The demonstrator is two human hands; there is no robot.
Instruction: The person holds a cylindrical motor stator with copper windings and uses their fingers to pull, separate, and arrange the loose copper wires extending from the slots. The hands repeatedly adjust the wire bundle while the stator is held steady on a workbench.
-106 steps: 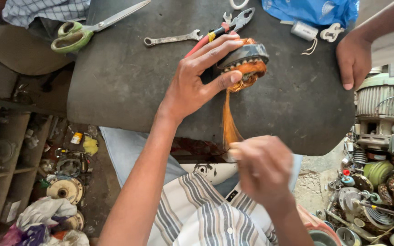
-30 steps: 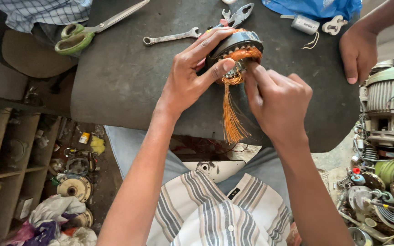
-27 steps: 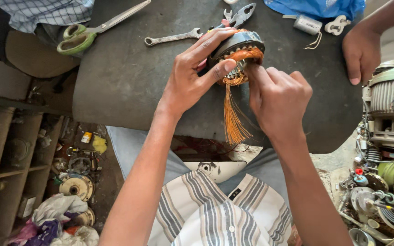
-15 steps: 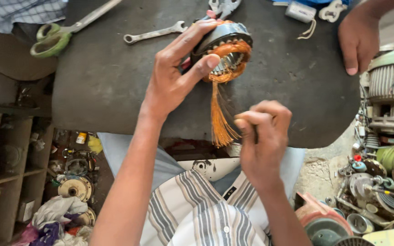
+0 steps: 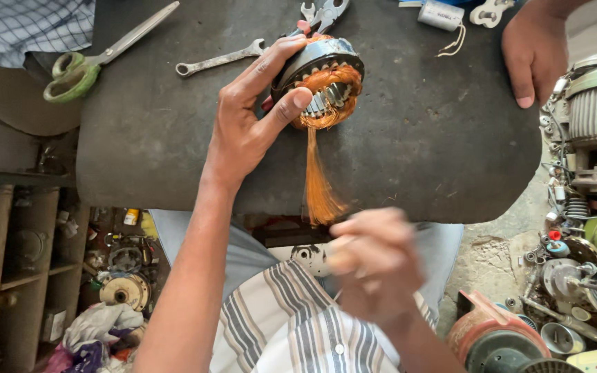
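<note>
Right hand (image 5: 374, 266) dropped below copper strands (image 5: 319, 186); left hand (image 5: 250, 117) holds stator (image 5: 323, 69).

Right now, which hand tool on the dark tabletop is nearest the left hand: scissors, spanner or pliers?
The plain steel spanner: its open end lies right beside the left hand's fingers. The green-handled scissors lie far left; the red-handled pliers sit behind the copper-wound stator.

Under your left hand (image 5: 243, 128) sits a round, dull-grey metal stator (image 5: 319, 69) wound with glossy orange copper wire (image 5: 319, 183), resting on a dark, matt, rough-grained tabletop (image 5: 416, 138) beside a shiny steel spanner (image 5: 219, 60).
</note>
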